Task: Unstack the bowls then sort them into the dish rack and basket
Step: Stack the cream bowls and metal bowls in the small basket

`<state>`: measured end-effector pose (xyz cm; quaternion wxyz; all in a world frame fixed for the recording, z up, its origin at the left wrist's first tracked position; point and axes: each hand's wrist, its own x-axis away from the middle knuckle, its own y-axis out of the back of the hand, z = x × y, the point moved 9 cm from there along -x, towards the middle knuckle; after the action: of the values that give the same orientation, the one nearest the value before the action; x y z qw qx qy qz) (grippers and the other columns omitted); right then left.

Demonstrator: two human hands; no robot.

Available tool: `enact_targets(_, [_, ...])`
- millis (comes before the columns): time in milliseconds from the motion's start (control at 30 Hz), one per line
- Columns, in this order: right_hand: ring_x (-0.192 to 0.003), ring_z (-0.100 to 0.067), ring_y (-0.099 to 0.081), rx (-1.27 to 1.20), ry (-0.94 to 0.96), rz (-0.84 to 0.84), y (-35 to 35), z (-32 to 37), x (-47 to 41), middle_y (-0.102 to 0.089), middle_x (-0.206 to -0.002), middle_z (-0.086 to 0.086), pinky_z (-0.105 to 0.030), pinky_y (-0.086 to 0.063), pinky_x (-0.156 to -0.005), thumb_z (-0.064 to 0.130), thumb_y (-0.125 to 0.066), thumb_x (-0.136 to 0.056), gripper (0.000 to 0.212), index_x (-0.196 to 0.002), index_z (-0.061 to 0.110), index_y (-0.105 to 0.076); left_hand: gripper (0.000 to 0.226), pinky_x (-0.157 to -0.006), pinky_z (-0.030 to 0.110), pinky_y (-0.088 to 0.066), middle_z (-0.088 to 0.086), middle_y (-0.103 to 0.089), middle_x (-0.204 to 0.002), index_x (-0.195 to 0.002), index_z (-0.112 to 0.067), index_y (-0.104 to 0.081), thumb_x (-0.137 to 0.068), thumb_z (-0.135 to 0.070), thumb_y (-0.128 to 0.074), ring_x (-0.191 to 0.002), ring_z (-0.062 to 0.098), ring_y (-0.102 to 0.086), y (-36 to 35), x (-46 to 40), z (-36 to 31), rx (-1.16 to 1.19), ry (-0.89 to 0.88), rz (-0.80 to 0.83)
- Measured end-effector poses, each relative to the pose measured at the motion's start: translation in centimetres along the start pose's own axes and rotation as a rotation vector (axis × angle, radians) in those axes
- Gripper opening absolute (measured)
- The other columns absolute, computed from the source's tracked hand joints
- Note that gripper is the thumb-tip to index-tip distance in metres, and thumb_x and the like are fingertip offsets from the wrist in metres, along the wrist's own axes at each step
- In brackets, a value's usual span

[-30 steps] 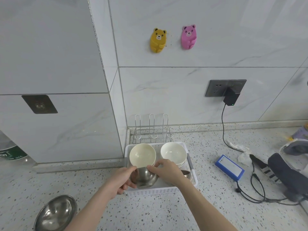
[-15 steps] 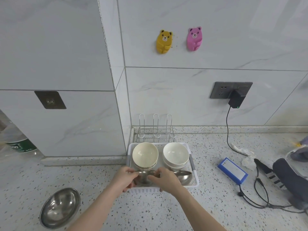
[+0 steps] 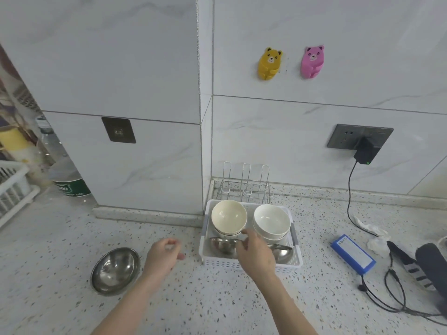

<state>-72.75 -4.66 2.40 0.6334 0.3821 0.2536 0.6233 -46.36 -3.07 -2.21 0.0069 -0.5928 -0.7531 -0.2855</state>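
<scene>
Two steel bowls sit at the front of the basket (image 3: 251, 263), two white bowl stacks behind. R hand (image 3: 256, 256) rests on the left steel bowl (image 3: 222, 245), fingers over its rim; grasping or just letting go, can't tell. L hand (image 3: 164, 258) hangs loose & empty at 9 o'clock of basket, above the counter. One steel bowl (image 3: 115, 270) waits further toward 9. Step looks like placing; next prob. L hand grabs that bowl. Rack (image 3: 244, 184) at 12 holds nothing.
</scene>
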Motion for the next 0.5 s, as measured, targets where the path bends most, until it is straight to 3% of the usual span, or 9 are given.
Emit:
enact_targets(67, [-0.1,-0.017,-0.062,-0.062,0.064,0.016,-1.2,2.2,0.7,-0.064,-0.116,0.005,-0.032,-0.051,-0.077,0.03,-0.048,-0.096,0.035,-0.13,0.026,-0.05,0.016,-0.041,0.02,-0.036,0.002,-0.073,-0.083,-0.112,-0.021,-0.059,-0.097,-0.027,-0.057,-0.044,0.008,-0.043,4.0,-0.3,1.6,-0.031,-0.004,-0.077])
enact_targets(167, [-0.094,-0.013,-0.061,-0.138,0.088,0.119,-5.0,5.1,2.2,-0.065,-0.103,0.011,-0.028,-0.049,-0.074,0.034,-0.048,-0.096,0.031,-0.126,0.028,-0.055,0.017,-0.068,0.035,-0.05,0.004,-0.067,-0.1,-0.11,-0.017,-0.061,-0.096,-0.026,-0.058,-0.079,0.021,-0.058,10.4,-0.8,4.8,-0.119,0.042,-0.247])
enact_targets(233, [-0.092,-0.011,-0.058,-0.143,0.083,0.226,-8.5,7.0,3.3,-0.06,-0.1,0.012,-0.027,-0.048,-0.078,0.032,-0.048,-0.095,0.034,-0.128,0.028,-0.054,0.019,-0.078,0.04,-0.052,0.005,-0.063,-0.107,-0.111,-0.018,-0.059,-0.094,-0.027,-0.058,-0.089,0.023,-0.059,13.8,-0.9,7.1,-0.209,0.069,-0.289])
enact_targets(367, [-0.083,-0.015,-0.06,-0.093,0.045,0.434,-15.6,10.6,5.4,-0.067,-0.1,0.001,-0.03,-0.05,-0.076,0.03,-0.047,-0.093,0.042,-0.135,0.025,-0.048,0.045,-0.084,0.043,-0.053,0.013,-0.056,-0.124,-0.129,-0.019,-0.051,-0.092,-0.042,-0.061,-0.092,0.024,-0.058,17.0,-1.2,11.2,-0.297,0.156,-0.187])
enact_targets(500, [-0.077,-0.016,-0.059,-0.088,-0.001,0.489,-19.9,13.0,6.7,-0.063,-0.085,0.002,-0.033,-0.051,-0.075,0.027,-0.045,-0.091,0.053,-0.143,0.025,-0.037,0.053,-0.1,0.043,-0.046,0.007,-0.054,-0.138,-0.138,-0.023,-0.045,-0.091,-0.045,-0.059,-0.119,0.028,-0.057,17.3,-1.5,13.5,-0.363,0.233,-0.042])
